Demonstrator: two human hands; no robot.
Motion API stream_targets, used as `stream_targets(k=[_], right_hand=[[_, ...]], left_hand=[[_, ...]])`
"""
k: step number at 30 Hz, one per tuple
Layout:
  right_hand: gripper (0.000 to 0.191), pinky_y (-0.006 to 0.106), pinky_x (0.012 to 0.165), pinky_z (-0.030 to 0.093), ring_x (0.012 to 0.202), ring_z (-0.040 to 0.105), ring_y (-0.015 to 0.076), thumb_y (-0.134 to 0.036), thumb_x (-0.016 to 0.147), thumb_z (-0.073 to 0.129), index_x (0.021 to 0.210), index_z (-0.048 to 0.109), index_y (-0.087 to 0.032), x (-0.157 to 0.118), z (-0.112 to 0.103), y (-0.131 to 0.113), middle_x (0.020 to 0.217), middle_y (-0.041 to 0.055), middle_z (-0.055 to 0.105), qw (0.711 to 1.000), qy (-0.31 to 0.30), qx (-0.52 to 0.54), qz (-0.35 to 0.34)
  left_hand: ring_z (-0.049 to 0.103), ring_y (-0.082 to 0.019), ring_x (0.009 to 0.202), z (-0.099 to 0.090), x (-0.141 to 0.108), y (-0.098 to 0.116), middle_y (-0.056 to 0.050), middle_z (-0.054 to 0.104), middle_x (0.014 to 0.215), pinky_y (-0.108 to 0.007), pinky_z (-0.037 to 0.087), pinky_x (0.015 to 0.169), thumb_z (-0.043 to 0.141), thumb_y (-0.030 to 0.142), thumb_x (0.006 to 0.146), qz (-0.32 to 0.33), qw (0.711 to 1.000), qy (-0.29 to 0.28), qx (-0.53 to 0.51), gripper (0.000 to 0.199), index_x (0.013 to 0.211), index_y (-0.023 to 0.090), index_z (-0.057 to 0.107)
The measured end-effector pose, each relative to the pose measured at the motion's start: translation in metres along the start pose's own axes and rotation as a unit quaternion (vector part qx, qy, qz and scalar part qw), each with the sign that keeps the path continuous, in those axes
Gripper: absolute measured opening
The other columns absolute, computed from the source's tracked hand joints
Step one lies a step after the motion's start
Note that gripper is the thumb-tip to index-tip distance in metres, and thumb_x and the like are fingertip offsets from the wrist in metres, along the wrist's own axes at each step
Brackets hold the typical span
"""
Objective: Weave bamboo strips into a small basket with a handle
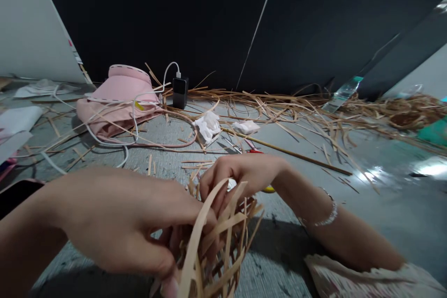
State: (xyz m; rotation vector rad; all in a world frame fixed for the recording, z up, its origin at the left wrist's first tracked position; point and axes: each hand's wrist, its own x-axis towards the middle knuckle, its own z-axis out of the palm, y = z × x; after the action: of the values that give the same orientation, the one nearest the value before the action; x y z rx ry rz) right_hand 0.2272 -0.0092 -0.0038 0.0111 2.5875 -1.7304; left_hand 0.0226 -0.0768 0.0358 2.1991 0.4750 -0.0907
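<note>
The left hand [115, 219] is closed in a pinch on a woven piece of dried strips [218, 251], held above the concrete floor [384, 195], seemingly so the strips are kept from springing apart, while the right hand's [240, 172] grip, curled behind them, cannot be made out.

This looks like a makeshift weaving spot on a grey concrete floor [349, 214] against a black wall [150, 18], with cane strips [279, 104] strewn behind the scissors [240, 148] and a charger [180, 93] and pink cloth [117, 114] farther back.
</note>
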Motion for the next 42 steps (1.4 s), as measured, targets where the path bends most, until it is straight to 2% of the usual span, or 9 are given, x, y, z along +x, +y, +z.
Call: stream_targets(k=[3,6,9,13,19,24,28,34,42], right_hand=[[0.028,0.026,0.072,0.046,0.073,0.057,0.0141,-0.029,0.084,0.064,0.074,0.069,-0.004,0.002,0.004,-0.002,0.074,0.0092,0.065,0.999,-0.02,-0.011,0.033],[0.021,0.021,0.064,0.045,0.065,0.053,0.0108,-0.026,0.08,0.068,0.075,0.069,-0.005,0.0,0.005,-0.008,0.065,0.0032,0.063,0.995,-0.032,0.008,0.089],[0.026,0.017,0.051,0.04,0.054,0.047,0.008,-0.031,0.076,0.072,0.073,0.069,-0.006,-0.003,0.002,-0.007,0.057,-0.0006,0.061,0.987,-0.059,0.095,0.113],[0.031,0.017,0.053,0.04,0.052,0.047,0.008,-0.038,0.069,0.078,0.073,0.072,-0.008,0.003,-0.001,0.007,0.062,0.0013,0.066,0.973,-0.156,0.164,0.051],[0.029,0.019,0.054,0.043,0.049,0.051,0.01,-0.043,0.071,0.075,0.071,0.074,-0.014,0.017,-0.002,0.029,0.072,0.0051,0.07,0.942,-0.311,0.124,0.003],[0.03,0.019,0.064,0.049,0.074,0.066,0.017,-0.042,0.075,0.072,0.079,0.075,-0.012,0.022,0.0,0.041,0.078,0.0078,0.072,0.912,-0.386,0.139,-0.019],[0.028,0.018,0.065,0.049,0.086,0.068,0.0191,-0.038,0.073,0.074,0.082,0.074,-0.011,0.026,0.001,0.048,0.084,0.0092,0.073,0.912,-0.384,0.139,-0.042],[0.018,0.016,0.067,0.05,0.081,0.07,0.0173,-0.029,0.078,0.07,0.078,0.074,-0.012,0.026,0.001,0.054,0.076,0.007,0.073,0.901,-0.394,0.152,-0.099],[0.031,0.021,0.081,0.05,0.102,0.065,0.0237,-0.038,0.057,0.083,0.072,0.07,-0.013,0.026,0.006,0.056,0.091,0.0105,0.072,0.928,-0.346,0.136,0.008]], left_hand=[[0.061,-0.012,0.076,-0.002,0.005,0.006,0.0,0.067,0.09,-0.013,0.044,0.062,0.06,0.009,0.079,-0.039,0.997,-0.063,-0.034,0.022,0.099,0.016,0.062],[0.061,-0.015,0.081,-0.004,0.011,0.008,-0.003,0.066,0.093,-0.017,0.046,0.067,0.061,0.016,0.081,-0.045,0.993,-0.085,-0.073,0.012,0.093,0.014,0.063],[0.06,-0.016,0.082,-0.002,0.015,0.005,-0.004,0.066,0.095,-0.018,0.047,0.069,0.057,0.011,0.082,-0.028,0.99,-0.077,-0.113,0.012,0.093,0.013,0.061],[0.06,-0.013,0.083,0.003,0.018,0.003,-0.003,0.066,0.097,-0.016,0.047,0.073,0.058,0.01,0.083,0.004,0.988,-0.053,-0.142,0.014,0.096,0.013,0.06],[0.058,-0.013,0.082,0.006,0.024,0.005,-0.002,0.064,0.092,-0.016,0.045,0.07,0.06,0.011,0.083,0.008,0.99,-0.066,-0.123,0.015,0.099,0.01,0.061],[0.059,-0.012,0.081,0.006,0.025,0.004,0.0,0.064,0.09,-0.014,0.045,0.067,0.062,0.0,0.077,-0.025,0.992,-0.079,-0.096,0.025,0.099,0.011,0.062],[0.06,-0.013,0.081,0.006,0.025,0.001,-0.003,0.066,0.092,-0.017,0.046,0.069,0.057,0.005,0.082,-0.011,0.989,-0.095,-0.117,0.021,0.101,0.011,0.061],[0.061,-0.014,0.082,0.005,0.025,0.002,-0.002,0.066,0.094,-0.016,0.045,0.068,0.06,0.005,0.08,-0.024,0.989,-0.092,-0.114,0.023,0.101,0.013,0.062],[0.063,-0.015,0.08,0.004,0.024,0.004,-0.002,0.07,0.096,-0.019,0.046,0.066,0.06,0.006,0.077,-0.045,0.992,-0.087,-0.081,0.031,0.105,0.017,0.063]])
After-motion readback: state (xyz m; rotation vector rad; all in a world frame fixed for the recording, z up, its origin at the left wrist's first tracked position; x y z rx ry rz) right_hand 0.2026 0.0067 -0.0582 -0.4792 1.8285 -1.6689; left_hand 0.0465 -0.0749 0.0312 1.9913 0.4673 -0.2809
